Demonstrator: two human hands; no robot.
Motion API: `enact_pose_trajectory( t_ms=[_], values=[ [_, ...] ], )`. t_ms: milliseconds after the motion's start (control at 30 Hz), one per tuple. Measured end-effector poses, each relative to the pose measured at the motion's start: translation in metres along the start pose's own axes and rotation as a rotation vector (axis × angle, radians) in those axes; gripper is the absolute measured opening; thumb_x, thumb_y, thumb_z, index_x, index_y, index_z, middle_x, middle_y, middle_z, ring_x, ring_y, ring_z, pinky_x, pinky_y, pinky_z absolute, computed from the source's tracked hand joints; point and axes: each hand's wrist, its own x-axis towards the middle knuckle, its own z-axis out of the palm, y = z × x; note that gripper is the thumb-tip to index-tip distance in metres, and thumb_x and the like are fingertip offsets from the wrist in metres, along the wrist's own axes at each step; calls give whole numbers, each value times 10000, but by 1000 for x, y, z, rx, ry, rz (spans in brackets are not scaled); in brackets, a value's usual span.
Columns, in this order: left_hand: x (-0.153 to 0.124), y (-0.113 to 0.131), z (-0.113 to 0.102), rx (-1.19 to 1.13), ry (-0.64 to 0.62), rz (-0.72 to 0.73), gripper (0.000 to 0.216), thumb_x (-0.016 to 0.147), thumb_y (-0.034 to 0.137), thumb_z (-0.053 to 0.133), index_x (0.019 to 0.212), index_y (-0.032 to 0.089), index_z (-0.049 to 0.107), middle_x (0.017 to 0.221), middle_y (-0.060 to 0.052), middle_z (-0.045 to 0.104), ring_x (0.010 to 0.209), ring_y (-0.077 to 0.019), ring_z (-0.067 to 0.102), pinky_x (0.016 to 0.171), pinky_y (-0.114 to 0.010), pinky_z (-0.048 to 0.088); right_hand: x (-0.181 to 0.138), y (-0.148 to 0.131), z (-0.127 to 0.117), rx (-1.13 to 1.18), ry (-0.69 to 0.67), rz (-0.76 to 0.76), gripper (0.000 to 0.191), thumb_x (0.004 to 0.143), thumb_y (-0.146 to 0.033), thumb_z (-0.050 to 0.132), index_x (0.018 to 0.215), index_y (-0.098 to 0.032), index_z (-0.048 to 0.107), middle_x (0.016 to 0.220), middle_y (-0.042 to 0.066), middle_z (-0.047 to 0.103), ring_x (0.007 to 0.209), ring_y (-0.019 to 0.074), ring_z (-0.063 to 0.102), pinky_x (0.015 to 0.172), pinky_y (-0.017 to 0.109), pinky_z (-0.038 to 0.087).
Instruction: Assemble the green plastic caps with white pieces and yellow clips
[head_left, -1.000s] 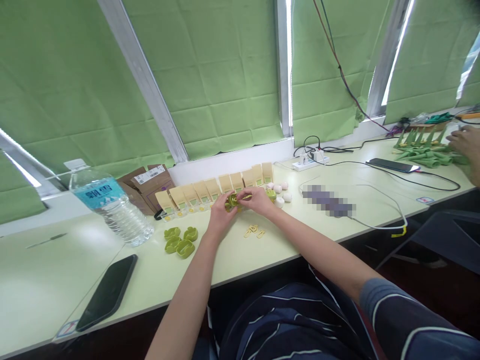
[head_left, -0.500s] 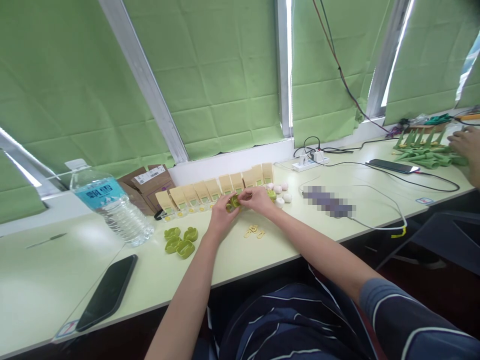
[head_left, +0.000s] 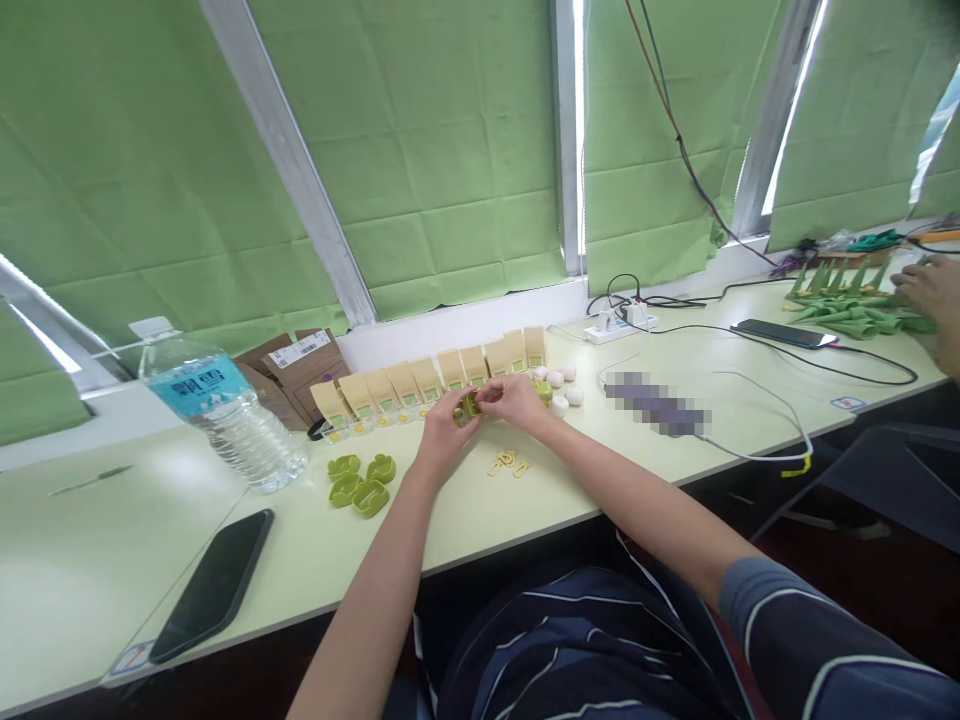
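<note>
My left hand (head_left: 448, 424) is closed around a small olive-green plastic piece (head_left: 470, 402), held above the table. The fingertips of my right hand (head_left: 514, 402) are pinched together at the top of this piece; whatever sits between them is hidden. Several similar green plastic pieces (head_left: 370, 496) lie grouped to the left of my forearms. On the table just below my hands is a small pile of pale yellow rings or clips (head_left: 508, 460). Behind my hands stands a row of cream cards with clear cases (head_left: 386, 392). Part of another green piece (head_left: 543, 391) shows beside my right hand.
White and pinkish rounded pieces (head_left: 559, 404) sit right of my hands. A water bottle (head_left: 225, 405), a cardboard box (head_left: 300, 370) and a black phone (head_left: 215, 585) are at left. Rightward are a power strip (head_left: 619, 328), cables, another phone (head_left: 784, 333) and another person's hand (head_left: 930, 290).
Almost nothing differs. My hands stay at the same spot on the green piece, with only a slight shift of the fingers. The other person's hand at far right has moved slightly.
</note>
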Motion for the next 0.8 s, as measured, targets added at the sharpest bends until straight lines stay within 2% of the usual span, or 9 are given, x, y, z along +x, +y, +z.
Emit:
enact_pose_trajectory(
  t_ms=[167,433,800],
  values=[
    [0,2,-1,-14,-16,5,451,793,191,677,1239,226,620,1144,-68,684,982,-187,640,830,-324,532,0,0,0,-22,3,-15,110,675,-123,691,750,-160,764,713,11,733,668,128,662,650,219,505],
    [-2,6,-3,-9,-30,13,419,813,220,682,1228,222,625,1109,-70,687,965,-191,634,852,-344,525,0,1,0,-39,-3,22,95,672,-177,718,744,-158,777,618,-11,673,543,87,531,533,202,376],
    [-2,6,2,15,31,7,414,830,272,684,1235,237,608,1139,-64,677,997,-195,630,863,-346,523,2,0,-3,36,-23,35,124,695,-254,760,781,-169,789,646,-2,683,559,91,524,552,208,378]
  ],
)
